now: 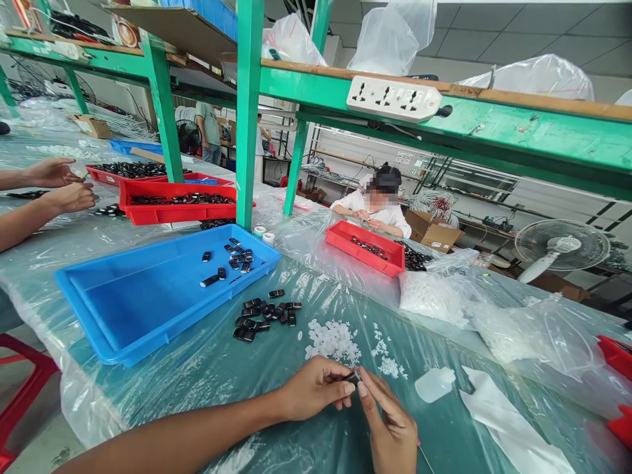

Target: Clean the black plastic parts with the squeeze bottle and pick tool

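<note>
My left hand (316,390) is closed, pinching a small black plastic part (352,377) between thumb and fingers. My right hand (388,418) meets it fingertip to fingertip at that part, also in a pinch; whatever lies between its fingers is too small to make out. Just beyond the hands lies a pile of small white translucent pieces (332,340), with a smaller scatter of white bits (390,365) to its right. Several shiny black parts (264,313) lie loose to the left of that pile. A thin metal tool with a pink end (419,446) shows beside my right wrist.
A blue tray (113,280) with several black parts stands left. A white squeeze bottle (434,385) and white sheet (508,421) lie right. Red trays (178,212) stand farther back. A co-worker (378,201) sits opposite; another's hands (69,187) are left. A green post (249,118) rises centrally.
</note>
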A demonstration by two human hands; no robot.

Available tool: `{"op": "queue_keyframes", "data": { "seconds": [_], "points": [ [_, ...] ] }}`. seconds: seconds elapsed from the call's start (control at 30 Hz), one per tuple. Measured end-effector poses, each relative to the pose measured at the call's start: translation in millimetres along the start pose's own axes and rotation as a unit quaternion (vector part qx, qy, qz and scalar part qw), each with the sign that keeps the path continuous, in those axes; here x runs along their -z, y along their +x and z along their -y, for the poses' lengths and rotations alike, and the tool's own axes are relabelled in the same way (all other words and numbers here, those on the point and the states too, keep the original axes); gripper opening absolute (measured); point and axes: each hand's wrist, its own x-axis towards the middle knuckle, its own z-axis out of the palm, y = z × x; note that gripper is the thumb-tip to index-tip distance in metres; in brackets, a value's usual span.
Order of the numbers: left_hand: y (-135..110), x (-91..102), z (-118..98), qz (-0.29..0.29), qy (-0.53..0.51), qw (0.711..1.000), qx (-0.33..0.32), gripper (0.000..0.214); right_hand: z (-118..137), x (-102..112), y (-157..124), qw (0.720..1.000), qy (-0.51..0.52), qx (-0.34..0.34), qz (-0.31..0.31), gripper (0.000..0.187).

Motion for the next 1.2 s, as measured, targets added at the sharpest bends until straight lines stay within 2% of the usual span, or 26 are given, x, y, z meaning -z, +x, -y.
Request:
{"op": "queue_keyframes", "data": {
  "seconds": [0.1,0.27,0.43,0.63,0.77,0.87,1.0,1.1,1.2],
  "points": [
    [0,-0.5,-4,-0.003,0.021,1.000,-0.012,0.043,6,-4,-2,1.000,0.007,-0.012,-0.007,0.029],
    [0,-2.2,-6,-0.004,0.035,0.999,-0.011,0.046,17,-12,-8,0.997,0.002,-0.052,-0.055,0.034],
    [-2,-4.0,-6,-0.019,0.035,0.999,-0.013,0.047,13,-15,-11,0.998,-0.017,-0.034,-0.053,0.036],
    [-3,-6.2,-6,-0.026,0.029,0.999,-0.017,0.047,8,-18,-11,0.997,-0.018,0.009,-0.068,0.029],
    [2,-1.5,-6,0.017,-0.035,0.999,0.023,0.046,5,-16,-8,0.998,-0.007,-0.003,-0.067,0.031],
    [5,3.7,-6,0.049,-0.101,0.992,0.060,0.046,-2,-12,-3,0.997,0.006,-0.046,-0.060,0.038],
    [4,6.9,-6,0.057,-0.168,0.980,0.092,0.048,-13,-4,2,0.998,0.001,-0.065,-0.025,0.043],
    [3,7.4,-5,0.061,-0.173,0.978,0.105,0.045,-14,-2,2,0.997,-0.004,-0.076,-0.016,0.043],
    [3,7.5,-4,0.059,-0.133,0.984,0.103,0.040,-7,-4,0,0.995,-0.002,-0.100,-0.013,0.043]
  ]
}}
